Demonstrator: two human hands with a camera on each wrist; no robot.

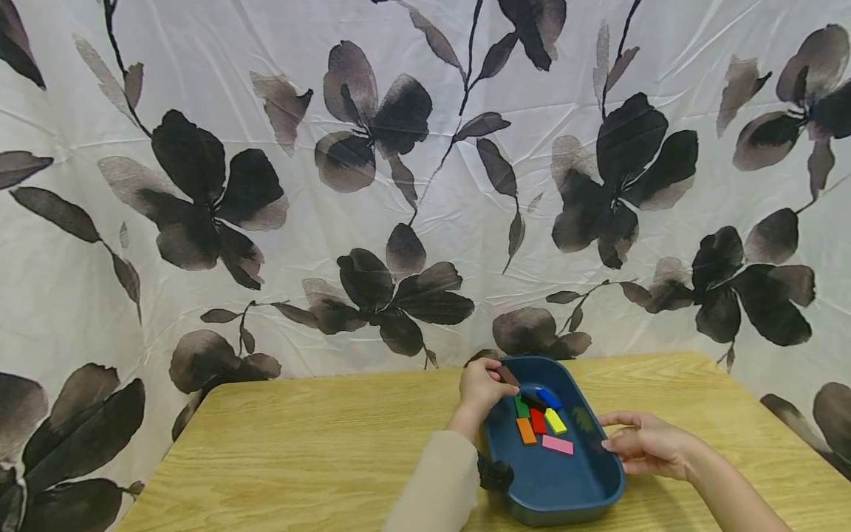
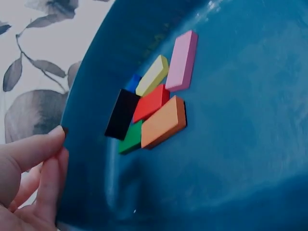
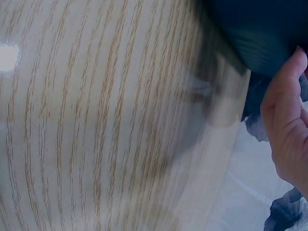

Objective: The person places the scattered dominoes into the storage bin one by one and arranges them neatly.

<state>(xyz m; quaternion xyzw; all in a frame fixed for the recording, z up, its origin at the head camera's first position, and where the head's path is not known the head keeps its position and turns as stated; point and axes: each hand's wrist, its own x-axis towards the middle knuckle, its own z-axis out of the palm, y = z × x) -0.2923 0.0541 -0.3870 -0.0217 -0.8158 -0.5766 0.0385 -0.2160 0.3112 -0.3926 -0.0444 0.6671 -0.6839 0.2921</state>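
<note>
Left hand (image 1: 480, 386) is pinching a brown block (image 1: 508, 375) over the tray's (image 1: 585, 491) far-left rim, grip narrow on the block. Tray is sitting on the bench (image 1: 319, 443), right of centre. Inside it are lying green (image 1: 521, 407), orange (image 1: 526, 431), black (image 2: 122, 114), red (image 1: 537, 420), blue (image 1: 549, 399), yellow (image 1: 555, 421) and pink (image 1: 557, 445) blocks, clustered. Right hand (image 1: 643, 443) is resting against the tray's right rim, fingers relaxed, holding nothing.

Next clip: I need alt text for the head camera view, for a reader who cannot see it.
A person's left hand pinches a brown block over the far rim of a blue tray on a wooden table; the right hand touches the tray's right side. Coloured blocks lie inside, before a flower-print curtain.
</note>
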